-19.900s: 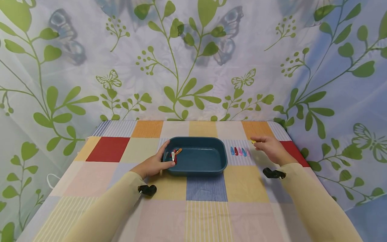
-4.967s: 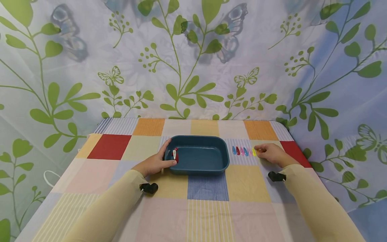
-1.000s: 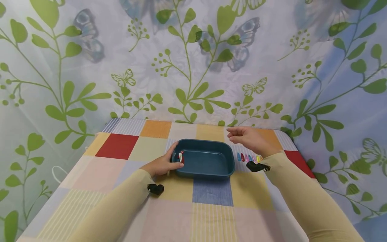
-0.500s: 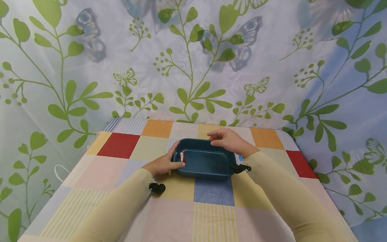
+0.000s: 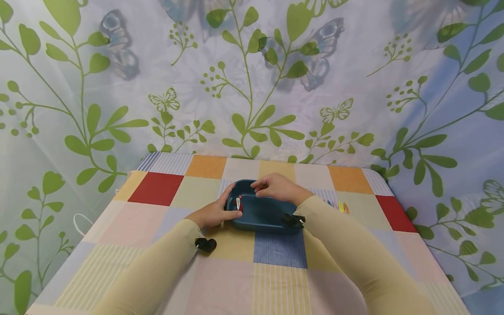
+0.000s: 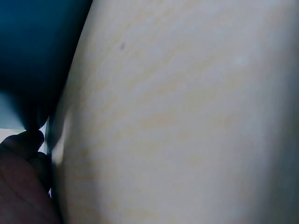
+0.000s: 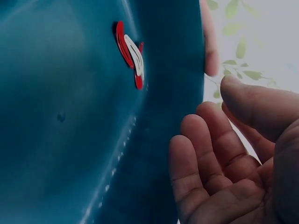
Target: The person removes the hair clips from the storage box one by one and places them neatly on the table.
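Note:
My left hand (image 5: 210, 214) holds the left end of a dark blue-green tray (image 5: 260, 226), thumb at the near rim and fingers along the outer side. Inside, at that end, lie a white snap hair clip (image 7: 134, 56) and two red hair clips (image 7: 122, 44), overlapping. Over the tray hovers my right hand (image 5: 281, 189), its fingers loosely bent with nothing between them; the right wrist view shows its bare palm. Right of the tray is a row of hair clips, where a blue clip (image 5: 330, 203), a yellow clip (image 5: 341, 207) and an orange clip (image 5: 346, 208) show; my right arm hides others.
A patchwork tablecloth (image 5: 279, 249) covers the table. Behind it hangs a curtain (image 5: 244, 87) printed with leaves and butterflies. A white cord (image 5: 80, 223) loops by the table's left edge.
Earlier my right hand held the yellow clip, then touched the orange one, which came from the tray; both now end the row. The right hand has since moved left over the tray.

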`<move>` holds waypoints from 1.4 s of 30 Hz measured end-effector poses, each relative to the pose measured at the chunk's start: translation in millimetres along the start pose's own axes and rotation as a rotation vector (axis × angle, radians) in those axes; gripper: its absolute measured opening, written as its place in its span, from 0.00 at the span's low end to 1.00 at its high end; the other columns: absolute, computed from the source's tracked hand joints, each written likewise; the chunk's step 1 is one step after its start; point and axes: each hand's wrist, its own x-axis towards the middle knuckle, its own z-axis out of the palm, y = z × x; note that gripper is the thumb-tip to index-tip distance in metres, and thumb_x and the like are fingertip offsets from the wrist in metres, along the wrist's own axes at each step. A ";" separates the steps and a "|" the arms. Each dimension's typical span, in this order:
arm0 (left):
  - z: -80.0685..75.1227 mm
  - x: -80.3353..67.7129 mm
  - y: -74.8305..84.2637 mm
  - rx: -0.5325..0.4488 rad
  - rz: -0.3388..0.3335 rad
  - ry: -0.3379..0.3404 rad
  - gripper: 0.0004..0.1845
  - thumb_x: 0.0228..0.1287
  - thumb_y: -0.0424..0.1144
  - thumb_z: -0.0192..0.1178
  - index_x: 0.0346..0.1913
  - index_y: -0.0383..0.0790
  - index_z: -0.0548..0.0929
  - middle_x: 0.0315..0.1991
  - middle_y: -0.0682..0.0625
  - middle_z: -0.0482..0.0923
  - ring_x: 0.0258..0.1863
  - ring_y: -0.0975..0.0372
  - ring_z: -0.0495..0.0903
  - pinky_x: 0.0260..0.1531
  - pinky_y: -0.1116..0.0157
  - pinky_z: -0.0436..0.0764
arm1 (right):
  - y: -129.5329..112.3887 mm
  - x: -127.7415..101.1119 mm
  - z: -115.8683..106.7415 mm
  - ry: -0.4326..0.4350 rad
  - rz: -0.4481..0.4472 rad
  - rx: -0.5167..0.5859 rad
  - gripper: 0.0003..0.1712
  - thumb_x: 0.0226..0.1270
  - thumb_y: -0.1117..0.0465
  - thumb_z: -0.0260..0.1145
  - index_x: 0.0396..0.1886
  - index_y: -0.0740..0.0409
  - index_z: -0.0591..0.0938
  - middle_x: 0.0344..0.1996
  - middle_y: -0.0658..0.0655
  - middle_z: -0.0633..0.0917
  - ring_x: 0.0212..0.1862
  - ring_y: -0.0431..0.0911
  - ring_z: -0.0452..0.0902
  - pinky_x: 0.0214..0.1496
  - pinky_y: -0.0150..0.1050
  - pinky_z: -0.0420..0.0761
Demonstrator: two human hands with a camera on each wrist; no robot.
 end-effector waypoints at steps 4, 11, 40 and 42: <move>-0.9 2.6 -1.3 0.003 0.001 -0.009 0.58 0.67 0.59 0.68 0.85 0.72 0.35 0.86 0.44 0.46 0.81 0.44 0.57 0.78 0.35 0.55 | 0.0 11.5 5.7 -0.044 -0.017 -0.063 0.24 0.75 0.59 0.69 0.67 0.58 0.84 0.54 0.56 0.91 0.56 0.47 0.87 0.62 0.46 0.84; -2.0 3.6 2.0 -0.007 0.014 -0.038 0.59 0.68 0.55 0.69 0.85 0.71 0.33 0.86 0.41 0.45 0.81 0.43 0.56 0.78 0.35 0.55 | 1.3 24.8 13.8 -0.088 -0.012 -0.129 0.23 0.73 0.60 0.71 0.65 0.57 0.85 0.47 0.52 0.92 0.50 0.44 0.87 0.57 0.42 0.84; -2.9 0.5 -0.6 0.018 -0.010 -0.017 0.59 0.65 0.62 0.69 0.84 0.77 0.34 0.86 0.41 0.45 0.81 0.41 0.58 0.77 0.34 0.57 | 13.7 51.0 42.0 -0.263 -0.145 -0.222 0.16 0.67 0.60 0.75 0.54 0.53 0.91 0.46 0.48 0.91 0.46 0.37 0.83 0.58 0.37 0.83; -3.1 0.7 -0.5 0.025 -0.008 -0.019 0.59 0.65 0.63 0.69 0.84 0.75 0.34 0.86 0.41 0.45 0.81 0.41 0.57 0.77 0.34 0.58 | 14.0 51.9 43.7 -0.265 -0.166 -0.243 0.17 0.66 0.59 0.76 0.54 0.52 0.91 0.46 0.48 0.90 0.47 0.38 0.81 0.58 0.37 0.82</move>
